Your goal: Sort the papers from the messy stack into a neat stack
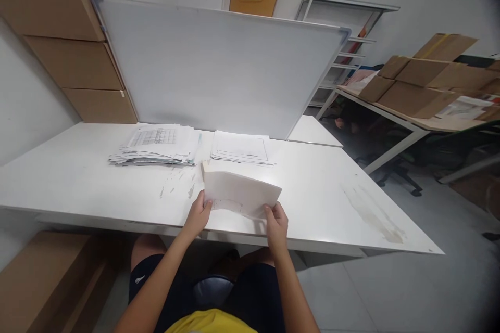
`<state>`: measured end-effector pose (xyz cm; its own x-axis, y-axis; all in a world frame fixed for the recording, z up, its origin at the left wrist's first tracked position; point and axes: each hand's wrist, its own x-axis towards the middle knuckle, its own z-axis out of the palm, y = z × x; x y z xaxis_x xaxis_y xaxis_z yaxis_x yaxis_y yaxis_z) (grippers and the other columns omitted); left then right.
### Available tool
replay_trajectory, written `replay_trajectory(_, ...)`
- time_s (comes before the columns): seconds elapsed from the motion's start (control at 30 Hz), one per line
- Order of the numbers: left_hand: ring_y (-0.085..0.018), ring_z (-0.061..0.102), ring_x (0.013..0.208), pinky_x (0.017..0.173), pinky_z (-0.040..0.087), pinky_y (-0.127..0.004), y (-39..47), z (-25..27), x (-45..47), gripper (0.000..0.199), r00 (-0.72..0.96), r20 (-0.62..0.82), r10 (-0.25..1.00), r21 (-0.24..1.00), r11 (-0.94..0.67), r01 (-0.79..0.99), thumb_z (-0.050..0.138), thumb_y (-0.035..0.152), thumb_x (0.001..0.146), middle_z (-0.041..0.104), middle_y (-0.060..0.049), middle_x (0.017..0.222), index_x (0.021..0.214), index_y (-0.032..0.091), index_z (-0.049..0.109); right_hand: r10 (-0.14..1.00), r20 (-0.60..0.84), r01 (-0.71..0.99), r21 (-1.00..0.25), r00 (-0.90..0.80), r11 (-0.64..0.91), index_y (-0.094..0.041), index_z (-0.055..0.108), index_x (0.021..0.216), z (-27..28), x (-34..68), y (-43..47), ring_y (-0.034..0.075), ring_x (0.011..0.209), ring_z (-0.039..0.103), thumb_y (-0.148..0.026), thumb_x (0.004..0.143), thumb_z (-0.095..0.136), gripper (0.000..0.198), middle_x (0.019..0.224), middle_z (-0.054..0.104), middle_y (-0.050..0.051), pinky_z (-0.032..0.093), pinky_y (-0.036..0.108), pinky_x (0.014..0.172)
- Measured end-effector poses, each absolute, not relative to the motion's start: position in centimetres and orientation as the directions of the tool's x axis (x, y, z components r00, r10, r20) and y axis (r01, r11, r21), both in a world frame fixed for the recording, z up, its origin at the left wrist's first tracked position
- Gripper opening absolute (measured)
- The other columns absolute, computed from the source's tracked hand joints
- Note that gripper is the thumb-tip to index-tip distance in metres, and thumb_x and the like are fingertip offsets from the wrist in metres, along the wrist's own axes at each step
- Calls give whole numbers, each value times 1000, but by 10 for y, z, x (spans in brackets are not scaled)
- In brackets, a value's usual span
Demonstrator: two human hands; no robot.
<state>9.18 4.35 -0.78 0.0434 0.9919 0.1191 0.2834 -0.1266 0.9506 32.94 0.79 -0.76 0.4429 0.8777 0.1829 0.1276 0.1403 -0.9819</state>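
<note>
We see the left hand and the right hand each pinching one side of the paper, probably because two grips support it better, tilted above the near part of the table. Behind it lie the paper pile and the smaller stack, perhaps for easy reach.

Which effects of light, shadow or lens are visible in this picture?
Head view: a soft shadow under the held paper; head view: dark shading low on the whiteboard; head view: both right-hand corners darkened; head view: print on the left paper stack too unclear to read.
</note>
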Motion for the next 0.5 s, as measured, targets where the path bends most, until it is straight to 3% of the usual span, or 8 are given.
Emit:
replay_trajectory(0.1, -29, 61, 115, 101, 46, -43, 44, -12, 95, 31, 20, 132, 991, 955, -132, 267, 50, 38, 90, 68, -12, 119, 113, 19, 58, 914, 183, 250, -964, 361, 94, -20, 62, 86, 4, 336, 15, 19, 73, 53, -47, 82, 55, 28, 76, 62, 1, 44, 30, 67)
replay_trajectory(0.17, -29, 57, 125, 106, 44, -43, 44, -16, 96, 40, -10, 161, 987, 962, -155, 223, 52, 39, 90, 62, -15, 132, 124, 18, 55, 951, 129, 305, -952, 283, 38, -20, 64, 91, 7, 343, 23, 20, 74, 55, -46, 80, 54, 30, 78, 64, 2, 43, 31, 67)
replay_trajectory(0.27, -27, 43, 142, 115, 38, -43, 53, -17, 86, 63, -91, 217, 972, 964, -199, 178, 49, 42, 93, 44, -15, 154, 149, 21, 31, 983, 10, 321, -946, 181, -49, -19, 68, 93, 4, 351, 37, 22, 75, 57, -43, 74, 54, 34, 78, 66, 3, 43, 32, 68)
replay_trajectory(0.37, -27, 25, 152, 124, 24, -49, 83, -7, 61, 69, -132, 321, 938, 874, -240, 423, 47, 45, 95, 31, -11, 162, 156, 24, 20, 987, -108, 271, -953, 118, -136, -18, 71, 95, -1, 351, 53, 23, 78, 59, -42, 71, 55, 37, 83, 69, 4, 45, 32, 69)
replay_trajectory(0.43, -29, 17, 154, 126, 16, -50, 112, 1, 45, 65, -98, 408, 908, 740, -266, 617, 47, 46, 96, 32, -10, 162, 154, 24, 29, 984, -163, 248, -953, 74, -177, -19, 72, 99, -2, 347, 64, 23, 82, 61, -41, 71, 57, 39, 87, 71, 4, 46, 32, 72)
replay_trajectory(0.5, -28, 22, 153, 127, 18, -49, 140, 6, 38, 59, -15, 423, 906, 649, -291, 703, 42, 44, 97, 36, -9, 160, 152, 23, 35, 980, -192, 229, -953, 46, -197, -19, 72, 106, -1, 343, 76, 23, 85, 63, -38, 71, 57, 42, 91, 72, 4, 47, 32, 75)
